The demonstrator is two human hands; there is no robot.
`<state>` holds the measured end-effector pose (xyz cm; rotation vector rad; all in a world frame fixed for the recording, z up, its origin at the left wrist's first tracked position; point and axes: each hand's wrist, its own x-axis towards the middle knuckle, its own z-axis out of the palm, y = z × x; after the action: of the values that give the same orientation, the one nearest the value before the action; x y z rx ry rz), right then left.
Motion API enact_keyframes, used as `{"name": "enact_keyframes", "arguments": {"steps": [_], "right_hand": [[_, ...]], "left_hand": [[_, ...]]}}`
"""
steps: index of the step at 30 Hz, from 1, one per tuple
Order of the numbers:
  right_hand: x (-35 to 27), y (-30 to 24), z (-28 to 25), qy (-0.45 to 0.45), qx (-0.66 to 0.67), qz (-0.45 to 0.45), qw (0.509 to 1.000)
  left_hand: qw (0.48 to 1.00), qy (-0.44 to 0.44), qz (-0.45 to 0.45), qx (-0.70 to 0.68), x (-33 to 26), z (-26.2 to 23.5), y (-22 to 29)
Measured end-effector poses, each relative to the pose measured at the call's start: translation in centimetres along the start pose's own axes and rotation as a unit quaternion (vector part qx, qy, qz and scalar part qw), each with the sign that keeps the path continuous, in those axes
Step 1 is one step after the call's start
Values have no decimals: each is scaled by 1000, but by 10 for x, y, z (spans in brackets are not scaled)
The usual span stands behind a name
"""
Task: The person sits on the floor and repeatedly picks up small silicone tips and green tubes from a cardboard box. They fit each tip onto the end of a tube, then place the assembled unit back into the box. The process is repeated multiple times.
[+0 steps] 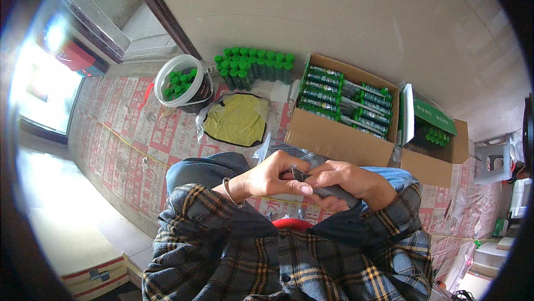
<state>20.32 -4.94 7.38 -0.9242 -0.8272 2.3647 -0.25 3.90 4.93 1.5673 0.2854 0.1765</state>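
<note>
In front of my lap, my left hand (276, 176) and my right hand (347, 181) come together on a dark grey, thin-looking piece (334, 192). One pointed corner of it stands up between my fingers. The thumb and fingers of my left hand pinch its left end, while my right hand wraps around the rest. My fingers hide much of the piece, so its exact kind cannot be made out. Beyond my hands, clear plastic wrapping (266, 148) lies beside a yellow cloth-like sheet with a black edge (236, 120) on the floor.
A white-rimmed bucket (165, 69) holds several green-capped bottles. More green-capped bottles (271, 67) stand along the wall. To their right is an open cardboard box (317, 131) packed with dark green tubes, then a second carton (425, 166). Patterned red-and-white sheeting (125, 109) covers the floor.
</note>
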Motion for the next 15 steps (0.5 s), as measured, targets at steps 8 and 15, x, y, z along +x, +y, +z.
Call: {"name": "enact_keyframes", "arguments": {"steps": [8, 15], "right_hand": [[-2, 2, 0, -18, 25, 13, 999], [-5, 3, 1, -16, 48, 20, 999]], "left_hand": [[1000, -13, -5, -21, -1, 3, -2], [999, 3, 8, -43, -1, 7, -7]]}}
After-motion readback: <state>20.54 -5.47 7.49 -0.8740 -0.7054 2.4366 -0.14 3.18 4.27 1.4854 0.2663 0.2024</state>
